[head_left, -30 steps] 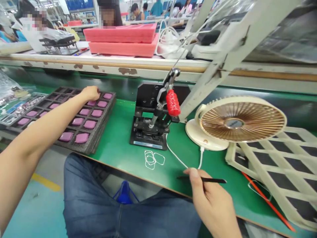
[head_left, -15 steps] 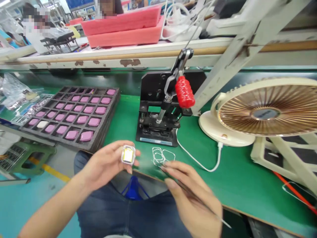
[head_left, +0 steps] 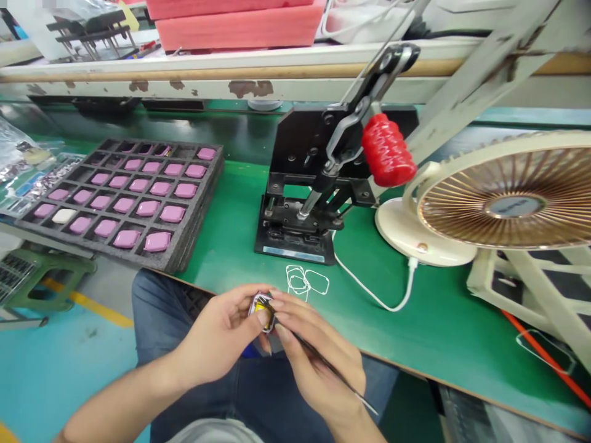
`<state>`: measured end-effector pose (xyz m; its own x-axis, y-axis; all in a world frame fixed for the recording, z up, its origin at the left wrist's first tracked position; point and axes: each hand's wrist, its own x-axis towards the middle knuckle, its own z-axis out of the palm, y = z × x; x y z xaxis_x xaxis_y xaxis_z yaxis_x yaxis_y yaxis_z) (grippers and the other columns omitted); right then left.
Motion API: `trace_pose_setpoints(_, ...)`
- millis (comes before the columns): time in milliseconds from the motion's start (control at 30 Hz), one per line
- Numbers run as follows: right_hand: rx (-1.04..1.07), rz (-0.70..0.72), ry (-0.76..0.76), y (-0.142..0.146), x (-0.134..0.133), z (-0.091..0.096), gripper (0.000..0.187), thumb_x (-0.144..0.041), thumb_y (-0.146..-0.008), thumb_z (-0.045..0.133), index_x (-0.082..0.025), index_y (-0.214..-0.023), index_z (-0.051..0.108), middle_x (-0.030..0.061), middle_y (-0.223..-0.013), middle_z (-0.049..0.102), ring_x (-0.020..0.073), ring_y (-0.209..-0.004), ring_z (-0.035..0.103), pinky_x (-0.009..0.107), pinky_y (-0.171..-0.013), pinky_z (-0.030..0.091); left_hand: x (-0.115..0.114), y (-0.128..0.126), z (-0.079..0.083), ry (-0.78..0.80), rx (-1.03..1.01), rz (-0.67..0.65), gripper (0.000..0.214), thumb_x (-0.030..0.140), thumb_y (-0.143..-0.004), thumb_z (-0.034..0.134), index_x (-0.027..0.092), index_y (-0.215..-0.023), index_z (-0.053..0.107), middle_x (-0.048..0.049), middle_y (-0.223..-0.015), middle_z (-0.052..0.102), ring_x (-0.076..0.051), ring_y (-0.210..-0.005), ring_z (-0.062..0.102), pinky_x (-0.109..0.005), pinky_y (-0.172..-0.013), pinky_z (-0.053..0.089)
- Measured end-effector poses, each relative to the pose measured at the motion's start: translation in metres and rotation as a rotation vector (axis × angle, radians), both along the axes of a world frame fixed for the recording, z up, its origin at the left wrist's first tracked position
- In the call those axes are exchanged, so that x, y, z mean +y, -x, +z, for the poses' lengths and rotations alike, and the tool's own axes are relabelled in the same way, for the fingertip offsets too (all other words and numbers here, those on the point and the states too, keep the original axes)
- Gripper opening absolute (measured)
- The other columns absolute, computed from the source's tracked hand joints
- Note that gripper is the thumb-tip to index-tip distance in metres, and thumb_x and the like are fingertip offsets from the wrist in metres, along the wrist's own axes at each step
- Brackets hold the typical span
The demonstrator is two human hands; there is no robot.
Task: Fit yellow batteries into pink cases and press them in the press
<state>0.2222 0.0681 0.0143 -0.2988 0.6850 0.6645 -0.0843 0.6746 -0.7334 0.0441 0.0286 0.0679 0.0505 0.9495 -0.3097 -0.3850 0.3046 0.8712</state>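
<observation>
My left hand [head_left: 219, 335] grips a small rounded-square device housing [head_left: 255, 306], its open side facing up with yellow showing inside. The left thumb presses on the yellow part. Dark, slim tweezers [head_left: 330, 367] lie in my right hand [head_left: 318, 351], which is closed around them. Their tips meet the housing, though fingers partly hide them. Beyond the hands, several thin white ring gaskets [head_left: 306, 281] lie loosely overlapped on the green bench top [head_left: 369, 332].
A black foam tray [head_left: 184, 243] of pink cases stands left. A black toggle press [head_left: 295, 240] with a red handle [head_left: 388, 151] is behind the gaskets. At right are a cream fan [head_left: 512, 206] and a white cable [head_left: 369, 298]. Pink foam boxes [head_left: 240, 27] sit on the shelf.
My right hand has moved left from the gaskets to the housing, bringing the tweezers. My left hand has shifted right and its thumb now lies over the housing. The view has tilted down.
</observation>
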Motion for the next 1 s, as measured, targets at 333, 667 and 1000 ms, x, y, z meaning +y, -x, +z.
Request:
trace_pose_setpoints(333,-0.109,0.055,-0.112,-0.003,0.000,-0.013,0.051,0.012,-0.092,0.068,-0.014,-0.136,0.073,0.0146,-0.138,0.073,0.0340,-0.138,0.067,0.054,-0.113,0.064,-0.001,0.005,-0.006,0.019,0.038,0.001,0.048,0.045,-0.094,0.086,0.018,-0.130,0.073,-0.0056,-0.101,0.077,-0.013,-0.069,0.071,-0.028,-0.071,0.062)
trace_pose_setpoints(667,-0.010,-0.075,-0.133,-0.003,-0.003,-0.027,0.055,0.010,-0.093,0.068,-0.021,-0.137,0.073,0.0113,-0.138,0.074,0.0363,-0.133,0.071,0.058,-0.103,0.069,0.004,0.012,-0.007,0.102,-0.342,-0.013,0.041,0.029,-0.091,0.090,0.016,-0.128,0.078,-0.0138,-0.117,0.079,-0.022,-0.096,0.078,-0.032,-0.083,0.065)
trace_pose_setpoints(1000,0.040,-0.505,0.037,-0.019,0.002,-0.020,0.039,0.002,-0.093,0.074,-0.024,-0.123,0.080,0.0082,-0.129,0.079,0.0299,-0.114,0.080,0.052,-0.099,0.070,0.019,0.018,-0.017,0.179,-0.276,0.186,0.033,0.016,-0.095,0.081,0.009,-0.126,0.073,-0.0221,-0.126,0.079,-0.025,-0.094,0.081,-0.031,-0.077,0.064)
